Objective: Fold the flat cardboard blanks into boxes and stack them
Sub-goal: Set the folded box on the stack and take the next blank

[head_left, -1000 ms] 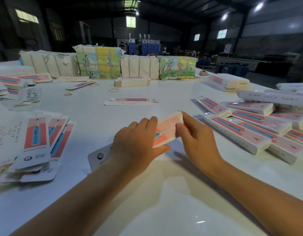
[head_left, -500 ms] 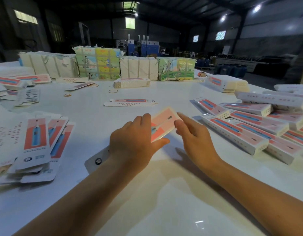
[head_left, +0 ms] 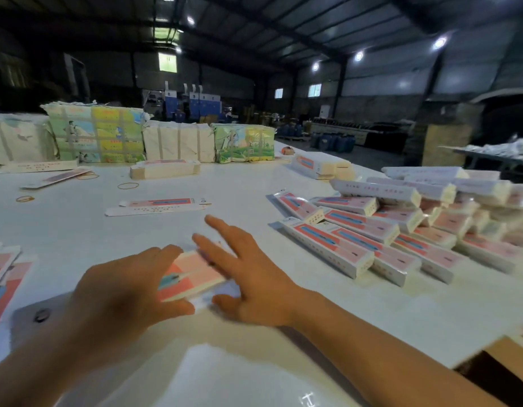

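Cardboard blank, pink with a blue stripe, lies low over the white desk right in front of the person, between both hands and blurred by motion. The left hand covers its near-left part, fingers curled over the top and thumb tucked beneath its lower edge, gripping it. The right hand is spread with straight fingers fanned apart, resting against the blank's right end. At the left edge more flat blanks overlap in a loose fan. To the right, folded boxes lie side by side and pile up in layers toward the desk's edge. Farther back a single flat blank lies alone, with rubber bands near it. Beyond that sit a small banded stack of blanks and a row of wrapped bundles; what is in them cannot be told.
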